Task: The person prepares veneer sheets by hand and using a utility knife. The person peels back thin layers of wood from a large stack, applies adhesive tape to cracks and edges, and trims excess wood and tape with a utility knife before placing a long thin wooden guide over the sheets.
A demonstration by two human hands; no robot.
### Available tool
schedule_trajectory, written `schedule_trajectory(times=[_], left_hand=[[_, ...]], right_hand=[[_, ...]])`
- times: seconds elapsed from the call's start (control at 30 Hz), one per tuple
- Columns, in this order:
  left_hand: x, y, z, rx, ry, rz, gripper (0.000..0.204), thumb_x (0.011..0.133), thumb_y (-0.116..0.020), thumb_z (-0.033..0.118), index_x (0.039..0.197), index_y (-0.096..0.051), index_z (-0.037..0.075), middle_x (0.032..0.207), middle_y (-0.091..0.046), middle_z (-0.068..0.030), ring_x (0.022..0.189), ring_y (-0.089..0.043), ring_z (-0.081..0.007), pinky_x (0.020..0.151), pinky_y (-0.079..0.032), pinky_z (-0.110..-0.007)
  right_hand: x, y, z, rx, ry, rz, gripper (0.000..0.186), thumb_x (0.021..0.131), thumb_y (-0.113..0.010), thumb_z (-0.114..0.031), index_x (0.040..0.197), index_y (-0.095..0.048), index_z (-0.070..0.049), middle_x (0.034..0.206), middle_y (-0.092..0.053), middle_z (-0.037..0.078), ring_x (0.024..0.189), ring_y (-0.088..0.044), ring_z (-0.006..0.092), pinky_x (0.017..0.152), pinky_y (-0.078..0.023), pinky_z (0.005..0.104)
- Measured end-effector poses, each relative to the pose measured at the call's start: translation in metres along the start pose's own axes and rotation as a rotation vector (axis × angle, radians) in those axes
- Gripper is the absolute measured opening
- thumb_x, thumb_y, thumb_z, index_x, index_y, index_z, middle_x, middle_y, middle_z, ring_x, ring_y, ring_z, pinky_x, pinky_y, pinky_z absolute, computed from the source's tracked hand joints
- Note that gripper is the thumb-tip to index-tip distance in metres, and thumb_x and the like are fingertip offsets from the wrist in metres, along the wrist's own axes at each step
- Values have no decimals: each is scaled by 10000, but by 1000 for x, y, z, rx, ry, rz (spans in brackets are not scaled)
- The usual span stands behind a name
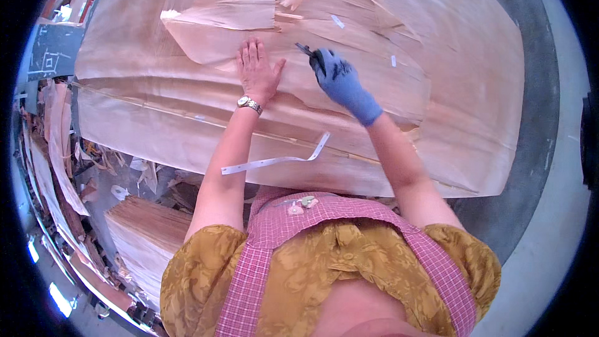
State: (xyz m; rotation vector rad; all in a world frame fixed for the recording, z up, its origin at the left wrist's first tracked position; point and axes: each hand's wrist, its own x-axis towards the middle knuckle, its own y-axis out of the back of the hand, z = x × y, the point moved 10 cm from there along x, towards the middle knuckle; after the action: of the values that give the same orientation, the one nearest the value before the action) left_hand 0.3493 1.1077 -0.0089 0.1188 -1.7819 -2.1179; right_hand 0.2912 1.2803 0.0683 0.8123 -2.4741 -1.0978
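My bare left hand [258,72] lies open on a large sheet of pale pinkish wood veneer [474,106], fingers pointing away from me, a watch on the wrist. To its right, my right hand [334,81], in a blue glove with dark patches, is closed on a slim dark knife-like tool [301,48] held over the sheet. Beyond both hands are torn, lifted veneer flaps [218,19] and small white tape pieces [337,22]. A perforated white tape strip [268,162] lies bent across the lower sheet, its left end appearing over my left forearm.
At the lower left stands a stack of veneer [134,231]. Long veneer offcuts [62,137] and scraps fill the left side. A grey-blue surface [53,50] shows at the upper left. A dark grey band and lighter floor [555,200] curve along the right.
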Motion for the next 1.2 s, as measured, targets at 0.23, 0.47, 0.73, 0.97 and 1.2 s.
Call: schedule_trajectory(times=[0.23,0.47,0.73,0.97,1.2], left_hand=[[14,13,-25,-72,61,75,777,843,-629,483,1422,-395,20,1510,-331,-182,1407,-279,-344,1159,-197,-490],[20,15,-31,-48,124,-58,792,788,-709,468,1390,-446,26,1482,-377,-175,1386,-320,-328,1149,-235,-469],[25,23,-26,-42,126,-87,799,792,-686,529,1382,-472,34,1457,-398,-186,1355,-351,-341,1138,-265,-447],[22,22,-26,-14,103,-16,807,777,-686,552,1374,-490,45,1437,-425,-167,1334,-377,-342,1113,-299,-457],[19,23,-31,-71,132,-24,773,793,-685,503,1393,-469,66,1456,-416,-140,1337,-380,-323,1115,-295,-453]], right_hand=[[86,-82,-12,-549,408,-282,192,957,-503,-262,1069,-551,-114,969,-646,151,853,-671,322,701,-538,454],[106,-103,-9,-675,420,-479,242,954,-480,-231,1158,-558,-126,929,-661,155,825,-673,330,690,-535,456],[112,-36,61,-712,389,-517,191,977,-449,-236,1085,-559,-124,894,-667,168,805,-677,341,644,-531,491],[113,-24,80,-639,390,-525,184,975,-465,-246,1028,-555,-94,904,-661,166,838,-663,367,677,-517,486],[96,5,22,-364,598,-252,174,969,-479,-226,1019,-534,-69,873,-661,173,821,-663,366,668,-507,497]])
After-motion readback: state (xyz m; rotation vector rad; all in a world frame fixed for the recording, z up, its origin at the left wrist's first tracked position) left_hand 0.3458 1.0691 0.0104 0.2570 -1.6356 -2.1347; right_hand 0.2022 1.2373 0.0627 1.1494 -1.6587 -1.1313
